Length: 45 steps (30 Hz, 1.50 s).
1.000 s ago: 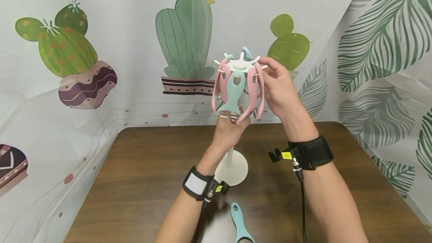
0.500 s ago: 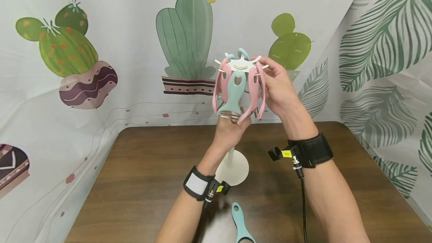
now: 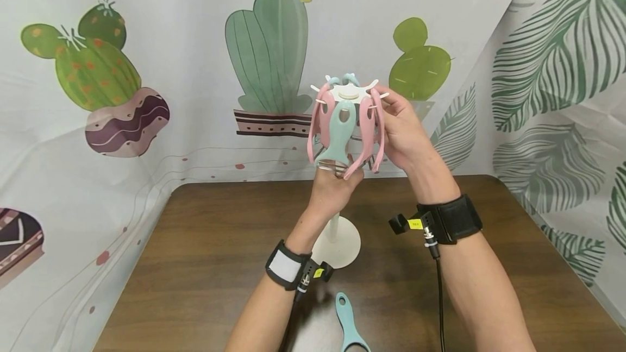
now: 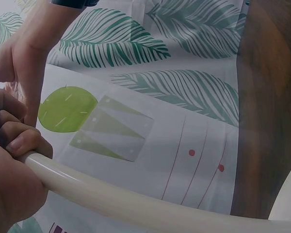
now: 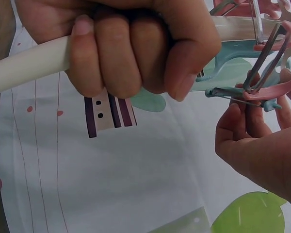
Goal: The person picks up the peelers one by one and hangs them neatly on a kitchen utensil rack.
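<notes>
In the head view, a white stand has a pronged top (image 3: 349,94) from which pink peelers (image 3: 367,129) and a teal peeler (image 3: 340,134) hang by the holes in their handles. My left hand (image 3: 332,192) grips the stand's pole (image 5: 29,65) below them, fingers wrapped fully round it. Behind the rack, my right hand (image 3: 403,129) pinches another teal peeler (image 5: 228,92) near its blade end, as the right wrist view shows. That peeler's handle end (image 3: 350,78) sits at a back prong; whether the prong passes through its hole is hidden.
A loose teal peeler (image 3: 345,316) lies on the wooden table (image 3: 210,259) at the front, its lower end cut off by the frame. The stand's round white base (image 3: 347,243) rests on the table. Behind hangs a cloth (image 3: 195,69) printed with cacti and leaves.
The handle end of the teal peeler in my right hand has come down and slightly left onto the back of the rack. My left hand and the stand stay put.
</notes>
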Motion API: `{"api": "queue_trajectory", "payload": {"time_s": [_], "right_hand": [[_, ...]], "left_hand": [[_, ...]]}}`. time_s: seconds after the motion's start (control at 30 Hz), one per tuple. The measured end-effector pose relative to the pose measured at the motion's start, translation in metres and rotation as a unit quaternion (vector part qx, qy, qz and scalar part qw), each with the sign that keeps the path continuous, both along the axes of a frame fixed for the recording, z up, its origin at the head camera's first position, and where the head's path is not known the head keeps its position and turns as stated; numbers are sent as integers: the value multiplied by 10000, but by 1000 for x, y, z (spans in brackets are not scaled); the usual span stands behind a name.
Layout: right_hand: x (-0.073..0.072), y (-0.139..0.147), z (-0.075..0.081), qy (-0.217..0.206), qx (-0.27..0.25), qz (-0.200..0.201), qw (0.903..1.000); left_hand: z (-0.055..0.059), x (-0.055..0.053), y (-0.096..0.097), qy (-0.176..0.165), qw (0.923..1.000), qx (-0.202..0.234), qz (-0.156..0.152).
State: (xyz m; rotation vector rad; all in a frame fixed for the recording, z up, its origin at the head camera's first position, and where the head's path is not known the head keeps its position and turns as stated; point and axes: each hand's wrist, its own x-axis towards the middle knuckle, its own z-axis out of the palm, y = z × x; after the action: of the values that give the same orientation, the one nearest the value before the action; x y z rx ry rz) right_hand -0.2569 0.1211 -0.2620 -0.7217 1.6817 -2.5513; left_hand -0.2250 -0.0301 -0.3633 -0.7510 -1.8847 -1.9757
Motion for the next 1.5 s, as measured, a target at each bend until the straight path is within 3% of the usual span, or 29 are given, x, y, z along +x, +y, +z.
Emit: {"api": "queue_trajectory", "payload": {"time_s": [0.23,0.5,0.63,0.83,0.97,1.13,1.3,1.5], "right_hand": [[1,1,-4,118,128,80,9998],[0,4,-11,210,149,160,9995],[1,6,-16,259,75,113,9996],[1,9,-25,448,266,-555,9971],[5,14,-35,775,792,-1335,9848],[17,20,-50,1222,1516,-2027,9597],[31,23,-63,1602,2180,-2396,9324],[42,29,-78,1908,2669,-2542,9098]], "left_hand": [[2,1,0,-25,10000,-28,5],[27,23,-2,101,9999,28,-58],[27,23,-1,131,9999,59,-24],[26,23,0,63,10000,6,23],[27,23,0,80,10000,-4,2],[27,24,-1,36,10000,-18,4],[28,25,-2,83,10000,-4,37],[27,24,-2,135,9999,-8,2]]}}
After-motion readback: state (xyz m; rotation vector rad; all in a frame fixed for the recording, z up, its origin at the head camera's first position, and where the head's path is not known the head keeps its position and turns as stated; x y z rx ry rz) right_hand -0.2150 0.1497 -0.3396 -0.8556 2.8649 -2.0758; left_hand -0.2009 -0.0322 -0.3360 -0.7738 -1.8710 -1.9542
